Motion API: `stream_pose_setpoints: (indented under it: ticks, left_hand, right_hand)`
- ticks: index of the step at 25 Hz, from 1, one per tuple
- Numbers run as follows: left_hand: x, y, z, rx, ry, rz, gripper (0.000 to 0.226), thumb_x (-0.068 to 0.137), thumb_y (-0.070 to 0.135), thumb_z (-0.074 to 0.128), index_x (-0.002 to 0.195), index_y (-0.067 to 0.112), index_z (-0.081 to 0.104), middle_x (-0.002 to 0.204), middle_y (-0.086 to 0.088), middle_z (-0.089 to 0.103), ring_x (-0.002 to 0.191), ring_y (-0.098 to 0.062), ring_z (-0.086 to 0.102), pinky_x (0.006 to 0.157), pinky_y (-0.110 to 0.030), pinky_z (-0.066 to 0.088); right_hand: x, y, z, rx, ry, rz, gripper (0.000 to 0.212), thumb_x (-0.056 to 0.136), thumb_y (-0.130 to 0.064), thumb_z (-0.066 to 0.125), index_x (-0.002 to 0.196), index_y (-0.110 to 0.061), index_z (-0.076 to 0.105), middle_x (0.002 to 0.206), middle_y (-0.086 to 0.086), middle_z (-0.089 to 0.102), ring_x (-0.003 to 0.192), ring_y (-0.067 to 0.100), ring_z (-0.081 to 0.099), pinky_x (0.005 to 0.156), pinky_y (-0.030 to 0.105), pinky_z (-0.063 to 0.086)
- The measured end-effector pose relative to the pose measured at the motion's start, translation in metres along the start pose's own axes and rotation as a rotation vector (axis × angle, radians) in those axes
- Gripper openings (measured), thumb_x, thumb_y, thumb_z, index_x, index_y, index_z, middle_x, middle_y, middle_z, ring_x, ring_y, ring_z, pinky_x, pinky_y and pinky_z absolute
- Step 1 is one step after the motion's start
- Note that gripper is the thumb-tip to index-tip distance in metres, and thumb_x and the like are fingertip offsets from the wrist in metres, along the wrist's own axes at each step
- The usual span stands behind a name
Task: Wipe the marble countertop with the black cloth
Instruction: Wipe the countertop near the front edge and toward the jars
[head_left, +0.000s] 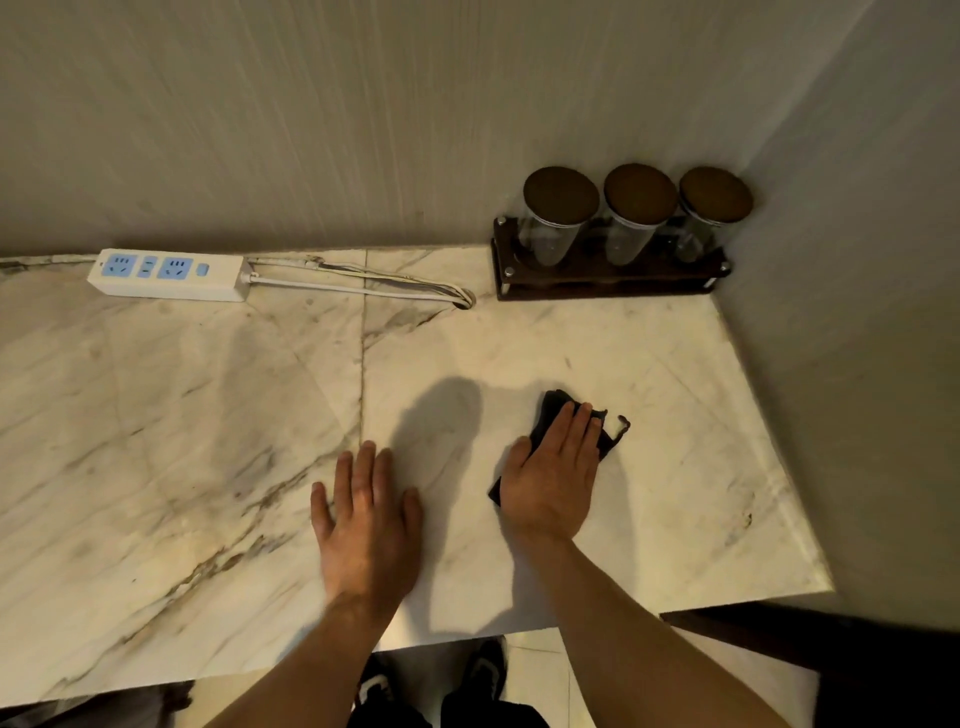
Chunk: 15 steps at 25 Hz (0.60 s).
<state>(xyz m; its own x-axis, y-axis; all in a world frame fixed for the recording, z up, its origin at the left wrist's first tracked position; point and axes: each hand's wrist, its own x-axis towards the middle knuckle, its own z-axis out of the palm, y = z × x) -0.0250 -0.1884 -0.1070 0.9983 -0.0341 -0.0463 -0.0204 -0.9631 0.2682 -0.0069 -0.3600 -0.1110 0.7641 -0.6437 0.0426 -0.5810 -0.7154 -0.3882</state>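
The marble countertop (171, 415) is white with brown veins and fills most of the view. A small black cloth (551, 410) lies on it right of centre. My right hand (553, 475) presses flat on top of the cloth, fingers straight and together; cloth edges stick out past the fingertips and under the wrist. My left hand (369, 525) rests palm down on the bare marble to the left of the cloth, fingers slightly spread, holding nothing.
A white power strip (169, 274) with blue sockets lies at the back left, its cable (363, 288) running right along the wall. A dark wooden rack (608, 275) with three lidded glass jars stands in the back right corner. Walls bound the back and right sides.
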Motion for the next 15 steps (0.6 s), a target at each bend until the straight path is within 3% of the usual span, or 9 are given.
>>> stream_pose_setpoints:
  ticks: [7, 15]
  left_hand:
    - [0.000, -0.001, -0.002, -0.018, -0.030, 0.015, 0.061, 0.093, 0.047, 0.021, 0.145, 0.016, 0.029, 0.157, -0.005, 0.022, 0.145, -0.022, 0.004, 0.116, -0.048, -0.004]
    - [-0.002, -0.002, -0.001, -0.048, -0.001, 0.035, 0.062, 0.093, 0.047, 0.018, 0.144, 0.015, 0.028, 0.157, -0.006, 0.021, 0.145, -0.023, 0.005, 0.116, -0.049, 0.000]
  right_hand:
    - [-0.038, 0.019, -0.012, -0.016, 0.000, 0.014, 0.065, 0.092, -0.035, 0.026, 0.147, 0.000, 0.023, 0.154, 0.019, 0.025, 0.144, 0.031, 0.020, 0.117, 0.041, 0.013]
    - [-0.073, 0.042, -0.027, -0.028, -0.048, -0.052, 0.062, 0.091, -0.030, 0.025, 0.146, 0.001, 0.027, 0.153, 0.018, 0.028, 0.143, 0.030, 0.021, 0.115, 0.045, 0.023]
